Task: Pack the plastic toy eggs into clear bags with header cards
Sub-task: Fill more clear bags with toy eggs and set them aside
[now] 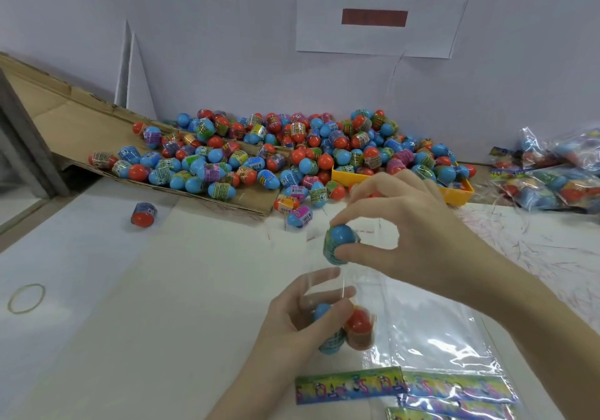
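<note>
Nearest me, just below my hands, flat clear bags point(441, 332) lie on the counter point(162, 306) with their printed header cards point(349, 385) toward me. My left hand point(292, 325) curls round the mouth of a clear bag point(341, 293), holding it open; a red egg point(358, 322) and a blue egg point(322, 310) already sit inside, against my fingers. Right above that bag, my right hand point(409, 224) pinches a blue-topped egg point(340, 241) between thumb and fingertips, over the opening. Off to my left lies a rubber band point(26, 298), and farther out a lone red egg point(143, 214). Beyond my hands spreads a heap of red and blue eggs point(276, 153), spilling over a cardboard sheet point(81, 121) on the left and a yellow tray point(456, 194) behind my right hand. Far right, filled bags point(552, 173) are piled up.
</note>
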The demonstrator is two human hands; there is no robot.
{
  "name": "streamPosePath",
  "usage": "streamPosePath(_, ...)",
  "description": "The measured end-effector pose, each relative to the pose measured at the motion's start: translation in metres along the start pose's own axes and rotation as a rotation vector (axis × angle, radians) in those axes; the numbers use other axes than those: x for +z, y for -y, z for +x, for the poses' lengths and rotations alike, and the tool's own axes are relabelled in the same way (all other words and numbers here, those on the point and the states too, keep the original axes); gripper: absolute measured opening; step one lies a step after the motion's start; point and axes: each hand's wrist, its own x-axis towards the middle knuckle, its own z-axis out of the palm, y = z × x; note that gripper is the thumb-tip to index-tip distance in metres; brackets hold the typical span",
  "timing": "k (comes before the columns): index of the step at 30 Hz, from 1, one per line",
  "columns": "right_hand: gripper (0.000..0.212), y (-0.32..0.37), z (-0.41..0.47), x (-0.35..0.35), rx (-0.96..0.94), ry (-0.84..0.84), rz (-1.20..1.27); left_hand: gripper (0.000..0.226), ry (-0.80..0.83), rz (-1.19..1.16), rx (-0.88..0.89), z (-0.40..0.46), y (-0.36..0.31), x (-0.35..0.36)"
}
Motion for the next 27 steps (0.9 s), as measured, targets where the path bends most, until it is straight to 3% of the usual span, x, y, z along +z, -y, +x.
streamPosePath(7, 0.030, -0.003, 0.006, 0.005, 0.019, 0.168, 0.007, 0.046, 0.009, 0.014, 0.006, 0.000, 0.004, 0.000)
streamPosePath(12, 0.037, -0.006, 0.020, -0.002, 0.047, 0.420, 0.047, 0.042, 0.038, 0.004, 0.018, -0.002, 0.002, 0.000)
streamPosePath(17, 0.034, -0.006, 0.023, -0.002, 0.009, 0.550, 0.154, 0.034, 0.036, 0.058, 0.033, -0.003, 0.002, 0.001)
streamPosePath(24, 0.029, -0.011, 0.019, 0.002, -0.017, 0.614, 0.336, 0.025, -0.019, 0.100, 0.023, -0.002, 0.003, 0.000)
streamPosePath(25, 0.027, -0.013, 0.023, 0.002, -0.018, 0.574, 0.400, 0.024, -0.032, 0.092, 0.017, -0.002, 0.003, 0.000)
streamPosePath(27, 0.022, -0.021, 0.037, 0.006, 0.087, 0.336, 0.611, 0.024, -0.057, 0.067, 0.010, -0.001, 0.003, 0.000)
